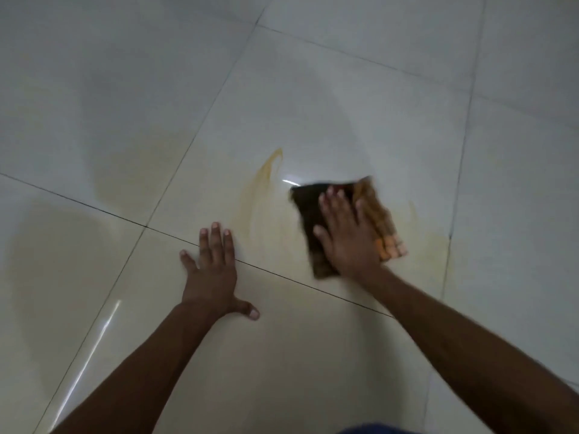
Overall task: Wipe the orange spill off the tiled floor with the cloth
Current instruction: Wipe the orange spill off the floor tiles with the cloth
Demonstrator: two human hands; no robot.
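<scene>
A thin orange spill (262,180) streaks across a pale glossy floor tile (313,114), curving up to a point left of the cloth. The folded cloth (308,220) is dark brown with an orange-striped edge and lies flat on the tile, blurred. My right hand (344,233) presses on top of it with straight, spread fingers. A fainter orange smear (413,211) shows just right of the cloth. My left hand (213,270) rests flat on the floor to the left, fingers straight, across a grout line.
Dark grout lines (94,208) split the floor into large tiles. A faint yellowish film (134,164) covers the tile left of the spill. Bright light glints (94,349) reflect off the tile at lower left. A bit of blue clothing (369,430) shows at the bottom edge.
</scene>
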